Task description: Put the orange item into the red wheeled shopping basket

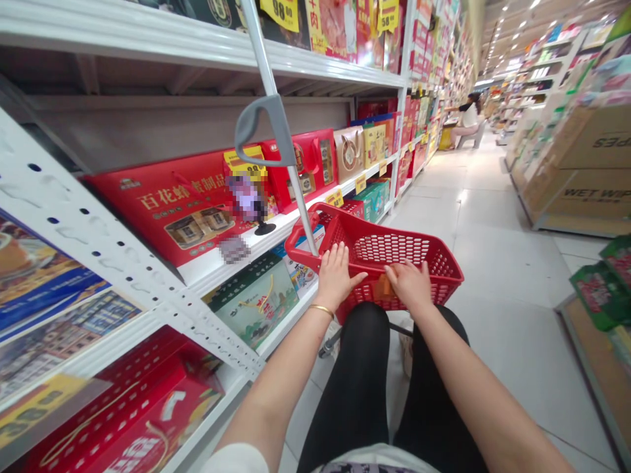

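Observation:
A red plastic shopping basket (394, 246) stands on the floor in front of my knees, its grey pull handle (276, 125) raised up to the left. My left hand (335, 272) lies flat on the basket's near rim, fingers stretched out. My right hand (409, 282) rests on the same rim further right, fingers curled over the edge, beside a small orange tag (383, 287). The basket looks empty inside.
Shelves (276, 236) on my left hold red gift boxes (172, 203) and a green box (256, 302) with yellow price tags. Cardboard cartons (586, 177) line the right of the aisle. A person (468, 118) sits far down the tiled aisle.

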Demonstrator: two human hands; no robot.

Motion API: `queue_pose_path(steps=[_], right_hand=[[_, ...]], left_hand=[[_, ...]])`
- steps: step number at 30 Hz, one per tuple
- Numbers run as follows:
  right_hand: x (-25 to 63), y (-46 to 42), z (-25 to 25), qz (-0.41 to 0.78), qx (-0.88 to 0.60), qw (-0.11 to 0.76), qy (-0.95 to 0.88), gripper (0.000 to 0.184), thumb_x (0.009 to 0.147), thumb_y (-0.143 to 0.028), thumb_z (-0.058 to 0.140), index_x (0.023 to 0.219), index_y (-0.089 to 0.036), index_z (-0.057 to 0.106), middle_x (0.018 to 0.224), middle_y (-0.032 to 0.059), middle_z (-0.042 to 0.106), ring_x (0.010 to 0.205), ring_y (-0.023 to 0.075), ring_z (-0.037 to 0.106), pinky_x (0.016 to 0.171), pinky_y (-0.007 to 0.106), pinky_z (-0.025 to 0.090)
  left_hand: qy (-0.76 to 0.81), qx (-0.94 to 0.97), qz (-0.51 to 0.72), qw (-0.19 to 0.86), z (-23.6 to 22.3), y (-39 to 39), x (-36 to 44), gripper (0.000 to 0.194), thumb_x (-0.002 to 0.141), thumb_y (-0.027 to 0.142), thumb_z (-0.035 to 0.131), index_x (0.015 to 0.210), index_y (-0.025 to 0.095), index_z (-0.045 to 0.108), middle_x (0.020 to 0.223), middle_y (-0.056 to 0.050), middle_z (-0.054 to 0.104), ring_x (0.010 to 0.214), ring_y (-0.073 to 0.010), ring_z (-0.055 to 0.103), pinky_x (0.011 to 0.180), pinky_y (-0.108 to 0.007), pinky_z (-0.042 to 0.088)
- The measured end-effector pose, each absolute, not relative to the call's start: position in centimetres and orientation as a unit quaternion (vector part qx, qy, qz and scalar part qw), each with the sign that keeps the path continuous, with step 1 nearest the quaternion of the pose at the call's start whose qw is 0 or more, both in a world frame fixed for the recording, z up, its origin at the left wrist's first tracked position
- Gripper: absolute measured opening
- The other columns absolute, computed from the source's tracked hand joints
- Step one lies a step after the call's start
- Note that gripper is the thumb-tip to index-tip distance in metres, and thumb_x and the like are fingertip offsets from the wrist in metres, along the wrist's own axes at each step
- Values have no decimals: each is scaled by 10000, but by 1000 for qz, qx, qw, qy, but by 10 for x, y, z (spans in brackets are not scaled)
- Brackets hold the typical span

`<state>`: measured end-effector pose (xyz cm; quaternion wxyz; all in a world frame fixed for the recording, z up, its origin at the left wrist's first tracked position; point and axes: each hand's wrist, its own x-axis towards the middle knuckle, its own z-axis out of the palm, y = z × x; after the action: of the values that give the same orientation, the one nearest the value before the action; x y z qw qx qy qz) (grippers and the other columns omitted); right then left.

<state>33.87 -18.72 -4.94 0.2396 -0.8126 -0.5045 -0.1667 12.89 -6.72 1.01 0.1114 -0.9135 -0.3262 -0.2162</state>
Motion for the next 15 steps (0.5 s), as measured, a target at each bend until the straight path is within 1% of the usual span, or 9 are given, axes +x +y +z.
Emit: queue_pose_path(steps=[2, 5, 7, 10, 13, 15], right_hand=[[366, -204, -56, -159, -844, 230, -459, 492, 1112, -462, 364, 1125, -202, 782, 1226, 142, 803, 1412, 357, 573, 1271, 711, 123], [381, -211, -61, -161, -869, 234, -406, 510, 1104, -444, 349, 1090, -188, 790, 1232, 159, 797, 1444, 372, 541, 1248, 738, 171], [368, -201, -60, -172, -865, 244, -403, 517, 1101, -450, 354, 1096, -173, 791, 1236, 176, 794, 1456, 388, 522, 1238, 729, 209], [326, -175, -53, -184, -829, 271, -454, 500, 1105, -454, 368, 1137, -177, 783, 1243, 158, 798, 1432, 389, 536, 1245, 701, 209], [289, -153, -42, -179, -789, 301, -505, 492, 1117, -467, 371, 1199, -190, 768, 1316, 140, 776, 1409, 374, 558, 1249, 657, 222], [282, -148, -36, -167, -774, 304, -530, 485, 1120, -481, 378, 1200, -202, 767, 1309, 136, 780, 1384, 360, 581, 1248, 633, 236]], left_hand=[[-325, -913, -221, 104, 9, -67, 129, 892, 1047, 735, 359, 1682, 109, 376, 1771, -144, 323, 1667, -306, 238, 1366, -496, 181], [-328, -911, -227, 100, 8, -66, 129, 942, 1026, 780, 363, 1679, 101, 382, 1774, -148, 314, 1669, -305, 234, 1371, -492, 166], [-331, -910, -228, 100, 8, -66, 129, 955, 1024, 790, 354, 1670, 87, 395, 1775, -154, 308, 1669, -303, 231, 1372, -488, 164], [-328, -910, -229, 107, 8, -66, 129, 949, 1027, 791, 341, 1664, 91, 408, 1772, -152, 316, 1671, -295, 228, 1370, -487, 168], [-328, -909, -229, 117, 9, -67, 129, 893, 1056, 741, 320, 1659, 89, 414, 1767, -150, 330, 1667, -294, 238, 1363, -490, 180], [-329, -909, -225, 121, 10, -68, 129, 843, 1077, 692, 314, 1660, 92, 412, 1765, -146, 334, 1663, -292, 250, 1357, -491, 196]])
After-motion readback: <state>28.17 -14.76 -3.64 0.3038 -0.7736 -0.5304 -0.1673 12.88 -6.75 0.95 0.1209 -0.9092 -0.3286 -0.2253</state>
